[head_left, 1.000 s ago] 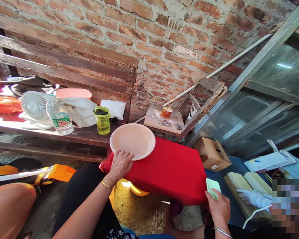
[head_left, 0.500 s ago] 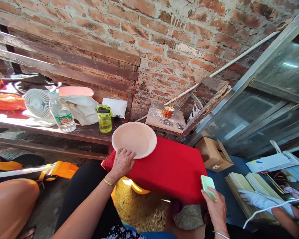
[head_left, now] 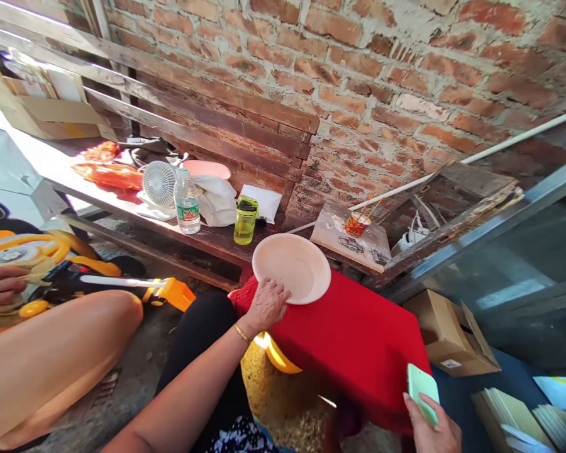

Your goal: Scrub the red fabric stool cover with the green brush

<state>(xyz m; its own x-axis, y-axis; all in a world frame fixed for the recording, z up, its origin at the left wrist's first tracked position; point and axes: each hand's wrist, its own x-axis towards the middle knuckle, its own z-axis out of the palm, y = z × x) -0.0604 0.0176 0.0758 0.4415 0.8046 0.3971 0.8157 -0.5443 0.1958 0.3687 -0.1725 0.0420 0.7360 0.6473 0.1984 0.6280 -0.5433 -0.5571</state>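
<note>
Gold bracelet [head_left: 240, 331] on left wrist; black trousers [head_left: 198, 340].
</note>
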